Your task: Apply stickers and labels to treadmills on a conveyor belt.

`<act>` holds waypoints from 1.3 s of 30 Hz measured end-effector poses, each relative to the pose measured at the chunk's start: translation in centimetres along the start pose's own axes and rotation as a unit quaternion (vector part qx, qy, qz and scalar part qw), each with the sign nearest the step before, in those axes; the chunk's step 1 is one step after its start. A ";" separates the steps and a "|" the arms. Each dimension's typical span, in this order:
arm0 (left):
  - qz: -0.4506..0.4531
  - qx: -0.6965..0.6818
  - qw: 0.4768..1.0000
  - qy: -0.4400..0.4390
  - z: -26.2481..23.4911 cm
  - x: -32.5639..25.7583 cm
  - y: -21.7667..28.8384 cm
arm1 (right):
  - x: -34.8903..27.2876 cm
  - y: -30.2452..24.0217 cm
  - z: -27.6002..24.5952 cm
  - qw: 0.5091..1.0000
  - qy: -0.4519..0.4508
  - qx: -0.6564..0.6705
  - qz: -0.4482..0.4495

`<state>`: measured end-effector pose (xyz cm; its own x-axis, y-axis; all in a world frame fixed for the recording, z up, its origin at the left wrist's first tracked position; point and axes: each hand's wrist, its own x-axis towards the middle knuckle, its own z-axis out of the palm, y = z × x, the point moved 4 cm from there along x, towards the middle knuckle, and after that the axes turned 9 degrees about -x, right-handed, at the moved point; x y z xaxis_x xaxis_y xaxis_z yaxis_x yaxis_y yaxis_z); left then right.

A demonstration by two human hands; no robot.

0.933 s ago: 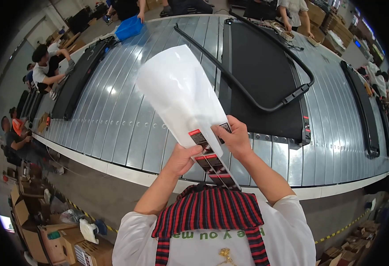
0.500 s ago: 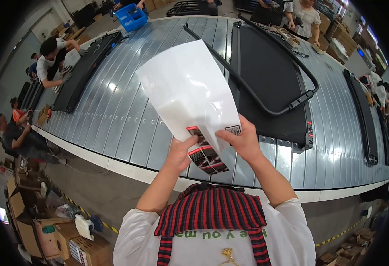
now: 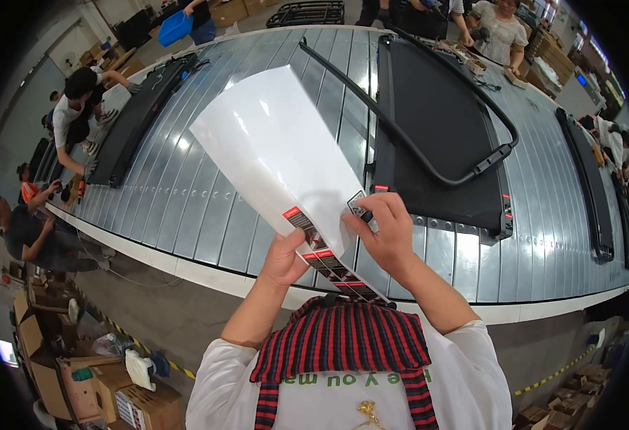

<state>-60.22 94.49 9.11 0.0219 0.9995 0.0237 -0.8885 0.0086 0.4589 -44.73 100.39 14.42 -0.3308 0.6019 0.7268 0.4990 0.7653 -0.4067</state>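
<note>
A glossy white label sheet (image 3: 271, 143) curves up in front of me above the metal table. Its lower part bends over and shows red-and-black printed labels (image 3: 319, 256). My left hand (image 3: 284, 259) grips the sheet by its lower left edge, thumb on top. At the right edge, the thumb and fingers of my right hand (image 3: 384, 233) pinch a small label with a square black-and-white code (image 3: 356, 203); whether it is loose from the sheet I cannot tell. Beyond my right hand lies a black flat panel (image 3: 436, 122) with a bent black tube frame (image 3: 407, 143) across it.
The slatted metal table (image 3: 185, 193) spreads in front, with a long black panel (image 3: 142, 118) at left and another (image 3: 587, 186) at right. Co-workers (image 3: 78, 107) stand around it; one holds a blue bin (image 3: 175, 29). Cardboard boxes (image 3: 142, 405) sit on the floor lower left.
The label sheet has tilted left and come lower. My right hand has shifted its pinch at the code label. At the far side, the blue bin has been lifted off the table and moved left.
</note>
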 end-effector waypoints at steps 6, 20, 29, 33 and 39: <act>0.005 0.023 0.999 -0.041 0.5 -0.2 0.6 | 0.2 0.6 1.7 0.945 -0.153 0.216 0.191; -0.115 -0.043 0.986 -0.111 -1.6 -2.1 0.7 | -3.1 0.1 2.0 0.813 -0.205 0.444 0.316; -0.150 -0.068 0.967 -0.193 -1.9 -0.4 -0.4 | -3.8 0.8 1.4 0.801 -0.158 0.456 0.354; -0.190 -0.049 0.959 -0.203 -1.4 -0.4 0.3 | -4.6 0.9 1.4 0.802 -0.150 0.452 0.361; -0.197 -0.091 0.951 -0.220 -1.8 0.2 0.4 | -4.3 1.0 2.8 0.738 -0.132 0.548 0.372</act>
<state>-61.43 94.75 7.68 0.5237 0.8081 0.2695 -0.8353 0.4249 0.3490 -45.02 99.24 9.32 -0.5084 0.8611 0.0037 -0.2792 -0.1607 -0.9467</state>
